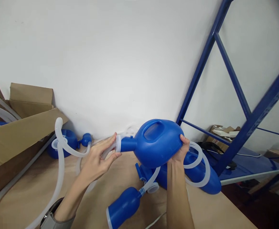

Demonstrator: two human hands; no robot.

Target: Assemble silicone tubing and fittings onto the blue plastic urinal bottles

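Note:
A blue plastic urinal bottle (153, 153) with a built-in handle hangs above the table, lying sideways with its neck to the left. My right hand (179, 152) grips its rounded base from below and behind. At the neck's end sits a white cap (118, 143), held between the thumb and fingers of my left hand (100, 159). A translucent hose (109, 150) runs from the cap back through my left palm, partly hidden by the fingers. Below, a blue funnel-shaped cup (124, 206) with a white rim lies on the table, joined to another hose.
More blue bottles (203, 173) with coiled hoses lie to the right. Another blue bottle (69, 143) lies at the left, beside an open cardboard box (32, 127) of hoses. A blue metal rack (235, 73) stands right of the brown table (91, 210); a white wall is behind.

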